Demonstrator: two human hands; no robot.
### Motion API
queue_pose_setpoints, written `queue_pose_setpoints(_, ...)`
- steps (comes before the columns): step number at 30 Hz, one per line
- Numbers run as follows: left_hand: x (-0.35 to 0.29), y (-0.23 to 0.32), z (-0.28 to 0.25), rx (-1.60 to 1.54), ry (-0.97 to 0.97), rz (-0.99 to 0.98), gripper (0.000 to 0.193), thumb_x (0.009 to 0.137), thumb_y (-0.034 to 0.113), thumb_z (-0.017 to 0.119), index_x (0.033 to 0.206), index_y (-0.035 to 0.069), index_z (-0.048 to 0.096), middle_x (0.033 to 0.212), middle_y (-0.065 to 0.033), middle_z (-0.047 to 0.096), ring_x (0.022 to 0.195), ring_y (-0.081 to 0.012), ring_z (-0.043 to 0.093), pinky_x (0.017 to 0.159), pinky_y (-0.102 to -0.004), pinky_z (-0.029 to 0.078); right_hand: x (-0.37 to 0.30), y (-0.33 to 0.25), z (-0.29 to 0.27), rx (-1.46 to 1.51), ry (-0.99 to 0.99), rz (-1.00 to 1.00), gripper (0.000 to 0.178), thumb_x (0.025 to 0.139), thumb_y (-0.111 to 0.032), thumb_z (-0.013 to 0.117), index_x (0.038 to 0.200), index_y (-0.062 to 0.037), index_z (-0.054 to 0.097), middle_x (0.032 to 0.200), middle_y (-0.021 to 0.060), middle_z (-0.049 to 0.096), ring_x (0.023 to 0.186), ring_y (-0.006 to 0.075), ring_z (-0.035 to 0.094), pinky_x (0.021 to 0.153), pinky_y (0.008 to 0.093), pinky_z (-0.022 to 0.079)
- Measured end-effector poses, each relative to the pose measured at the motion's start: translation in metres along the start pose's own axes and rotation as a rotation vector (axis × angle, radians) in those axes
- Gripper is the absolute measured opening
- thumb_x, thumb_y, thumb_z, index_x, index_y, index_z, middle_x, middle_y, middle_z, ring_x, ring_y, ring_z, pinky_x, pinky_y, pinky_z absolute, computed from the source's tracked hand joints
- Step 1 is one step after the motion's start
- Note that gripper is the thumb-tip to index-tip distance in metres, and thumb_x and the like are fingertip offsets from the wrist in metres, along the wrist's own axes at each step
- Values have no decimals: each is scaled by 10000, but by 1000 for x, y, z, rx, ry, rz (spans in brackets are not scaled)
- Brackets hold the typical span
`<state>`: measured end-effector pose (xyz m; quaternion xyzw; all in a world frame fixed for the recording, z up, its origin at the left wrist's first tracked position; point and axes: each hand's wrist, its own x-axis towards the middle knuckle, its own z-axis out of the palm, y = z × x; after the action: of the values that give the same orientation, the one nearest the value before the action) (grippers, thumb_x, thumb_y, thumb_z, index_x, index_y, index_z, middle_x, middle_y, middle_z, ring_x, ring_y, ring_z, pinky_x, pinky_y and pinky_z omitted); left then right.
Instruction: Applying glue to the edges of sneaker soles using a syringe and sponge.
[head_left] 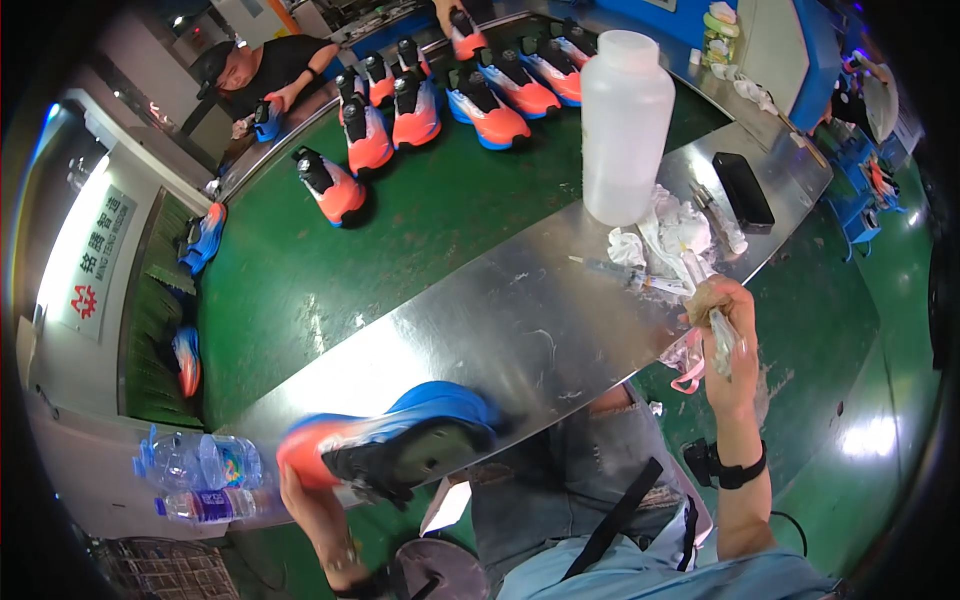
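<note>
At the lower left, my left hand (312,500) grips the orange toe of a running shoe (385,435). The shoe is tilted on its side, with a blue sole edge upward and its black collar opening facing me; it is slightly blurred. On the right, my right hand (722,310) is closed around a pale, partly translucent tube-like tool (722,345), whose kind I cannot make out. Just beyond that hand lie crumpled white tissues (675,230), a thin syringe-like applicator (615,268) and another clear tube (722,222).
A tall white plastic bottle (625,130) stands on the metal ledge (480,300), left of a black phone-like box (743,192). Several orange-blue shoes (415,112) stand on the green conveyor belt (400,220). Plastic bottles (215,462) lie at left. Across the belt, another person (265,80) handles a shoe.
</note>
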<state>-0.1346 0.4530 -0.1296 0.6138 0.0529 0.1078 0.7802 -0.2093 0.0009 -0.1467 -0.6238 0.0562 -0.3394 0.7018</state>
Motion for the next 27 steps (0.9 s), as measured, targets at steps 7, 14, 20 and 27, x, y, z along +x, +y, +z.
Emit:
queue_pose_setpoints(7,49,26,146,279,-638,646,636,789,541,574,1046,-34,480,1005,-167,545,894,-238,568,760,-348,483,-6,-76,59,154,-216,-48,572,757,-561,567,1002,-59,439,941,124,427,809,256,474,727,390,440)
queue_pose_setpoints(14,39,46,189,159,-969,776,597,641,367,775,981,-69,548,861,-198,625,769,-296,651,664,-337,535,-13,-95,82,1013,-620,5,464,858,-515,464,940,-60,503,966,228,420,846,388,518,732,448,494)
queue_pose_setpoints(20,38,48,200,140,-962,745,541,575,262,832,963,-42,609,872,-157,653,770,-232,654,670,-286,521,-6,-91,84,947,-623,102,322,861,-395,547,841,-76,505,947,167,445,766,395,557,654,456,520)
queue_pose_setpoints(27,36,49,213,108,-1030,758,555,546,275,841,957,-26,619,877,-147,653,752,-226,656,660,-278,525,1,-87,83,1037,-632,147,304,872,-369,521,829,-69,503,944,189,447,749,403,559,670,466,511)
